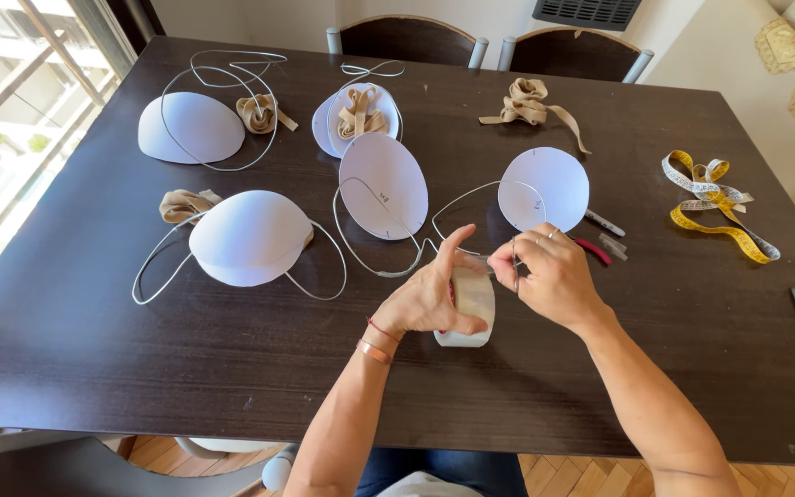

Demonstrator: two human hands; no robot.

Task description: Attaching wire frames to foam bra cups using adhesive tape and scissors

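Left hand (430, 299) grips the upright clear tape roll (468, 308) standing on the dark wooden table (140, 340) directly below both hands, right hand (549, 276) pinching at its top edge beside a thin white wire (374, 267), roll axis horizontal, left hand nearer.

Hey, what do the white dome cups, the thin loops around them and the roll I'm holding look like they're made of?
White cups: probably moulded foam, matte and smooth, holding their domed shape. Loops: likely thin coated wire, keeping springy curves. Roll under the left hand: seemingly clear adhesive tape, glossy and translucent; the right hand pinches near its end.
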